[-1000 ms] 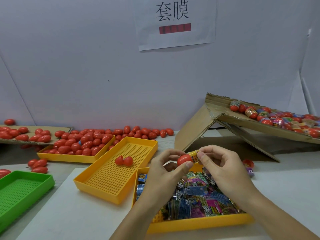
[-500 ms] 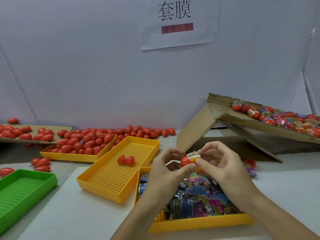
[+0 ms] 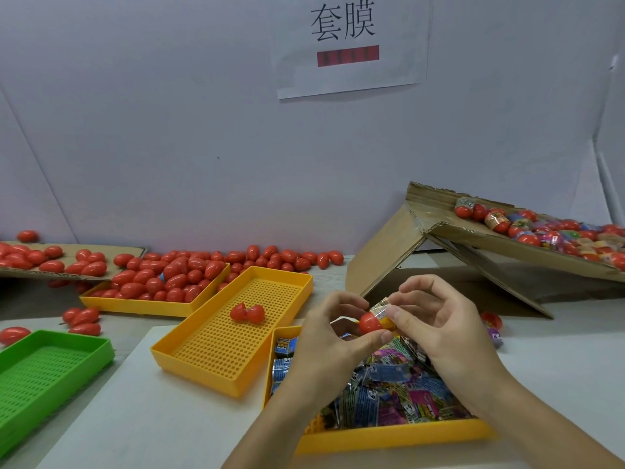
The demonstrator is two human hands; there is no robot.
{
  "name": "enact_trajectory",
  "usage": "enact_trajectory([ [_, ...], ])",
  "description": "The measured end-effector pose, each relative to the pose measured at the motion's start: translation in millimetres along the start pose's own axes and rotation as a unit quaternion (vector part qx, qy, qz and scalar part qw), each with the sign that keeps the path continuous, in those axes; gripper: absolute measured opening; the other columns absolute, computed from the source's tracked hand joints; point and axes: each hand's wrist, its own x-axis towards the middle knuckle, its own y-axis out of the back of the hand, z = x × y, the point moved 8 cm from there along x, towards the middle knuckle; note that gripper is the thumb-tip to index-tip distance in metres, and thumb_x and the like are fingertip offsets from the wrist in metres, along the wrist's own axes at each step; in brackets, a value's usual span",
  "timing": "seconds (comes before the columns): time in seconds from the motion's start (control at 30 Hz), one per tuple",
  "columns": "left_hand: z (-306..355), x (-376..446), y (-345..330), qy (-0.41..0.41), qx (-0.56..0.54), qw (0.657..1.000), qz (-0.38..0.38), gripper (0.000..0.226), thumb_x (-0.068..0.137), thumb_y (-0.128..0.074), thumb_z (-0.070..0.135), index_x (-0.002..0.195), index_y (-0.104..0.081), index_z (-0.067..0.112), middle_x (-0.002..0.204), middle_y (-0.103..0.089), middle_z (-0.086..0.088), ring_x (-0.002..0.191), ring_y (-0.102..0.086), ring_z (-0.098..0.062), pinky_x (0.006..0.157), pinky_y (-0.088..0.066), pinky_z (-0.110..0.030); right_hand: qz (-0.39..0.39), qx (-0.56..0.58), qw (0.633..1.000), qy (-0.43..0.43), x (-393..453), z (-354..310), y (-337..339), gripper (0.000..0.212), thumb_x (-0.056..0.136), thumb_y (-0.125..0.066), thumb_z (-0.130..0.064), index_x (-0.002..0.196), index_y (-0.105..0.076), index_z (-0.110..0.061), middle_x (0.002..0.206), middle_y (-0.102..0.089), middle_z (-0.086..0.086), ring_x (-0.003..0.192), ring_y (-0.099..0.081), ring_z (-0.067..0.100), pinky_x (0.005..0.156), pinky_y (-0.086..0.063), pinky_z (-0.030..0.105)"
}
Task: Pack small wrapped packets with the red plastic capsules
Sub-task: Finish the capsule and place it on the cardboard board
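Nearest the camera, a yellow tray (image 3: 389, 436) sits at the front of the white surface (image 3: 142, 401), heaped with small wrapped packets (image 3: 389, 387). It lies right under the hands, likely so the next packet is a short reach away.

Just above it, the left hand (image 3: 329, 336) pinches a red capsule (image 3: 369, 323) between thumb and curled fingers, its grip closed on the rounded end. The right hand (image 3: 443, 328) pinches a clear printed wrap (image 3: 384, 308) at the capsule's other end, thumb and forefinger closed on it. The hands seem to oppose each other so one steadies the capsule while the other works the wrap over it.

Compared with a second ago, the hands have stayed over the tray, and the wrap now looks seated closer over the capsule instead of sticking out to the side.

Further back, an empty perforated yellow tray (image 3: 216, 360) holds one opened capsule (image 3: 247, 313); a green tray (image 3: 40, 374) lies to its left. Beyond, another yellow tray (image 3: 135, 302) is piled with loose red capsules (image 3: 169, 275), which spill along the wall. Far right, a tilted cardboard flap (image 3: 507, 252) carries finished wrapped capsules (image 3: 541, 231), apparently the drop-off spot.
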Motion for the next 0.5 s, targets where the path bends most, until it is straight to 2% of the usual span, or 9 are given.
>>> enact_trajectory([
  [0.17,-0.6,-0.1,-1.0,0.000,0.005,1.000,-0.004,0.037,0.073,-0.086,0.021,0.100,-0.062,0.018,0.097,-0.067,-0.001,0.083,-0.069,-0.014,0.070,-0.058,-0.027,0.001,-0.009,1.000,0.008,-0.1,-2.0,-0.2,0.022,0.081,-0.075,-0.007,0.098,-0.064,-0.014,0.091,-0.076,0.001,0.088,-0.073,0.014,0.074,-0.058,0.022],
  [0.4,-1.8,0.3,-1.8,-0.004,0.023,1.000,-0.003,0.035,0.074,-0.086,0.021,0.098,-0.062,0.020,0.096,-0.067,-0.002,0.083,-0.069,-0.015,0.071,-0.060,-0.031,-0.010,-0.043,0.999,0.016,-0.2,-3.6,-1.1,0.021,0.082,-0.076,-0.007,0.097,-0.065,-0.017,0.090,-0.076,-0.003,0.089,-0.072,0.010,0.075,-0.057,0.018],
  [0.5,-2.5,0.8,-1.5,-0.004,0.024,1.000,-0.001,0.035,0.073,-0.086,0.023,0.099,-0.062,0.021,0.096,-0.067,0.000,0.084,-0.069,-0.015,0.072,-0.060,-0.031,-0.011,-0.062,0.998,0.019,-0.5,-4.2,-0.7,0.021,0.083,-0.075,-0.009,0.097,-0.064,-0.019,0.091,-0.076,-0.005,0.090,-0.072,0.009,0.073,-0.059,0.023],
])
